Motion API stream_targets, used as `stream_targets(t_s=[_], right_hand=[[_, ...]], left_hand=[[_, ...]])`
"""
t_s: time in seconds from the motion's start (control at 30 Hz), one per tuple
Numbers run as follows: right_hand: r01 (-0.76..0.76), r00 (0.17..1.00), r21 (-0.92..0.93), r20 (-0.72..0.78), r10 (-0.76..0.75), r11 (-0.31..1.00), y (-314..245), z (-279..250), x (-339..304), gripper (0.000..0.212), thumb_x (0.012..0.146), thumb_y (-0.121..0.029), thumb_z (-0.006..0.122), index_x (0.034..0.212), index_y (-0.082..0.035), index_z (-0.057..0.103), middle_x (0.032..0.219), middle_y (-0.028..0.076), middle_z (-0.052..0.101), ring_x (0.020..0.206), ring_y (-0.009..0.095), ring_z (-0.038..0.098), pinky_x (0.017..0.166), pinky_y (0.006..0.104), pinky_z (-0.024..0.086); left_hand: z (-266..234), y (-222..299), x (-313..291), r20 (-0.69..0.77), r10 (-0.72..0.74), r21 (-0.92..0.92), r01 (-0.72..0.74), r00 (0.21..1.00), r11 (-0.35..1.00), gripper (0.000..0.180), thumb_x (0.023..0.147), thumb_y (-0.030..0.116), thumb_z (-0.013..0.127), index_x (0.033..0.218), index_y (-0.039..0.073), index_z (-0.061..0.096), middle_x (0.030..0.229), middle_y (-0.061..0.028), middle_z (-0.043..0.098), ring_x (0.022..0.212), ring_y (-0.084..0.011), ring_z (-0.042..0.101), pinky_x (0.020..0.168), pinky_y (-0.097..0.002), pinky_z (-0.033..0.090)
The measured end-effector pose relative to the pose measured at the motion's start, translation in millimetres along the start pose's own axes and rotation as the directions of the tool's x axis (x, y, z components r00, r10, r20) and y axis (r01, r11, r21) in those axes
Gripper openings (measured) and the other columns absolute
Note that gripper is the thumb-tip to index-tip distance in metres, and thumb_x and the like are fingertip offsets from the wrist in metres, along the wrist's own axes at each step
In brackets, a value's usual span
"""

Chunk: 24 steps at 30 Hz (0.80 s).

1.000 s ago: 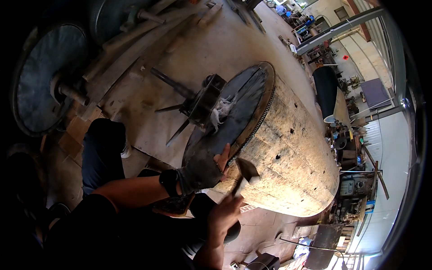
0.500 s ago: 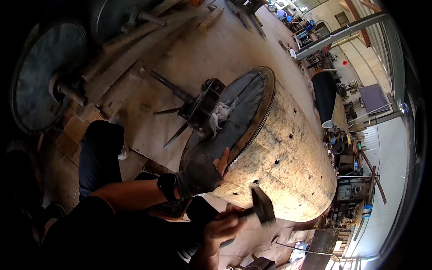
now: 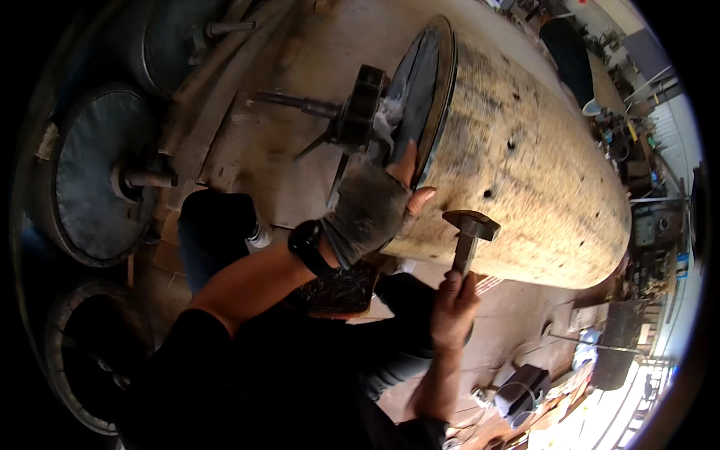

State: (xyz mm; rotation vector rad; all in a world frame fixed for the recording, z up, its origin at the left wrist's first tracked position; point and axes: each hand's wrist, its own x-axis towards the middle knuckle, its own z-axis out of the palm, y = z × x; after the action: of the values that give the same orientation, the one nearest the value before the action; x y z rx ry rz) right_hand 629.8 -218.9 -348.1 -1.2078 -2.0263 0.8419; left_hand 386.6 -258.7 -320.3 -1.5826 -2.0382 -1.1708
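A large wooden drum (image 3: 536,165) with a pale, stained side and several dark holes lies tilted in front of me. Dark sheet covers its near end face (image 3: 420,79), with a block and metal shaft (image 3: 300,103) standing out from it. My left hand (image 3: 371,210), in a dark fingerless glove, grips the rim of that end: one finger lies on the face side and the thumb on the outer side. Wrapped round a hammer's handle is my bare right hand (image 3: 454,311). The hammer head (image 3: 471,223) is in front of the drum's lower side; contact is unclear.
Drum-like rollers with dark end faces (image 3: 105,176) and shafts stand at left, beside long wooden boards (image 3: 210,112). A dark box-shaped item (image 3: 523,394) sits on the floor at lower right. Clutter lines the right wall.
The view has shifted, so the drum sits higher and further right. My right hand and the hammer have risen and moved right, the hammer head now pointing up. My left hand stays at the rim.
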Motion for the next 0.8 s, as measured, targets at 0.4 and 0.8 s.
stream_targets(t_s=[0.4,0.8], right_hand=[[0.35,0.71,-0.632,0.66,0.244,0.691,133.4,39.2,11.4,0.023,0.096,-0.025,0.059,0.096,-0.005,0.069,0.093,0.019,0.074,0.091,0.037,0.072,0.082,0.0482,0.056],[0.376,0.657,-0.53,0.731,0.185,0.76,103.8,109.0,7.9,0.029,0.095,-0.019,0.051,0.11,-0.004,0.07,0.109,0.025,0.072,0.103,0.04,0.071,0.089,0.0501,0.057]], left_hand=[[-5.2,6.8,-42.1,0.191,0.012,-0.055,-0.002,0.982,0.998,0.079,0.091,0.019,0.066,0.153,-0.011,0.026,0.084,-0.0192,0.067,0.063,-0.0363,0.064,0.057,-0.0477,0.05],[8.0,11.3,-46.7,0.094,0.001,0.027,-0.003,0.996,1.0,0.079,0.087,0.013,0.065,0.152,-0.01,0.028,0.069,-0.0188,0.062,0.056,-0.0362,0.06,0.053,-0.047,0.047]])
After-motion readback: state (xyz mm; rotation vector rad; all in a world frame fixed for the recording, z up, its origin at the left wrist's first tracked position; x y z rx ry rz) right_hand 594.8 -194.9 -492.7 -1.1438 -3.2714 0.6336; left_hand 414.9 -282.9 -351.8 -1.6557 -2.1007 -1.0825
